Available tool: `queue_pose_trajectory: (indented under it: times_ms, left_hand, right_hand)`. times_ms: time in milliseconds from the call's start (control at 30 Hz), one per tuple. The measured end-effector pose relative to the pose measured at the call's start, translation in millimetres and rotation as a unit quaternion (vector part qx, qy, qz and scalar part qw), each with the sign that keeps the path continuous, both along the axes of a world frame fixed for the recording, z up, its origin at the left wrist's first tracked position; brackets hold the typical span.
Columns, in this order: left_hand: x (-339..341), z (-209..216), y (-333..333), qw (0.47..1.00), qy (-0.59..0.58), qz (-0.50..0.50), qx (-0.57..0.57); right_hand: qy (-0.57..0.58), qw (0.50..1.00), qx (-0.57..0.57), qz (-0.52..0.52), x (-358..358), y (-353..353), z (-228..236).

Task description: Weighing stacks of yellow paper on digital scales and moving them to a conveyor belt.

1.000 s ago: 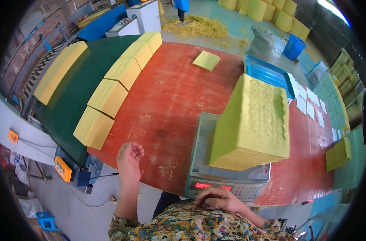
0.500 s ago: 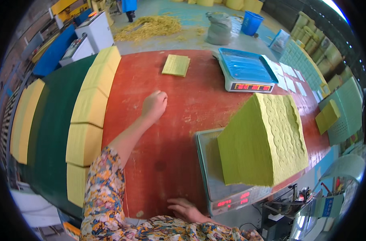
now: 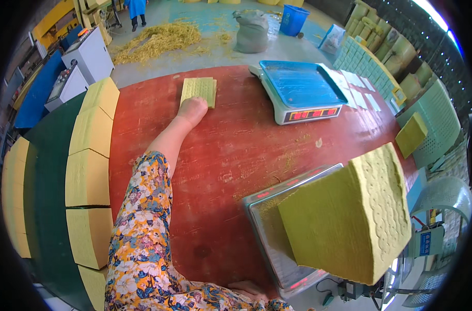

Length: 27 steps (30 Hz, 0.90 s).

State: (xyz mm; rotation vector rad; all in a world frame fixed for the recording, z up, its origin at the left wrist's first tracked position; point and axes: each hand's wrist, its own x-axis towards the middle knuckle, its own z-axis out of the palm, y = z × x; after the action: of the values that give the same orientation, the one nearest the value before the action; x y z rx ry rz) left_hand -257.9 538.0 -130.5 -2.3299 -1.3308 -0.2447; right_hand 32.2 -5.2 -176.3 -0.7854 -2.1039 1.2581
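Observation:
My left hand [image 3: 193,111], fingers curled closed, is at the near edge of a small stack of yellow embossed sheets [image 3: 199,89] on the far part of the red table [image 3: 215,171]. Its fingertips are hidden, so whether it pinches a sheet does not show. My right hand [image 3: 249,289] rests low at the table's near edge, mostly shaded and partly covered by my floral sleeve; its fingers cannot be made out. On the right, a tall block of yellow embossed sheets [image 3: 324,223] stands on a steel-topped scale [image 3: 262,223] with a red display.
A second scale with a blue tray [image 3: 303,85] stands at the far right, beside white paper slips [image 3: 357,90]. Yellow stacks [image 3: 88,176] line the green belt [image 3: 46,207] on the left. Beyond lie a yellow scrap heap [image 3: 158,41], a sack [image 3: 251,31] and a blue bin [image 3: 294,20].
My left hand has reached forward from the open tabletop to the small yellow stack. The view has shifted, and my right hand is now more hidden by the sleeve.

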Motion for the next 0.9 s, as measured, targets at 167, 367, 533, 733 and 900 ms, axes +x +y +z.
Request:
queue_pose_trajectory:
  times_ms: [167, 367, 533, 733, 900]
  left_hand:
    - [4.7, 7.9, -95.0, 0.996, -0.086, 0.011, 0.009]
    - [27.1, 39.9, -348.6, 0.972, -0.221, 0.081, 0.003]
    - [87.9, 54.6, -545.0, 0.943, -0.298, 0.139, -0.049]
    - [138.3, 46.4, -652.6, 0.921, -0.342, 0.165, -0.082]
    - [104.2, 45.3, -658.2, 0.684, -0.677, 0.267, -0.043]
  right_hand:
    - [0.021, 0.998, -0.032, -0.052, -5.9, 5.0, 47.6]
    - [0.068, 0.983, 0.035, -0.167, -15.5, -0.9, 40.2]
    - [0.143, 0.943, -0.217, -0.208, -14.7, 14.4, 54.2]
    - [0.168, 0.851, -0.487, -0.105, -13.9, 5.4, 62.9]
    - [0.234, 0.855, -0.454, -0.093, -9.4, -6.0, 89.1]
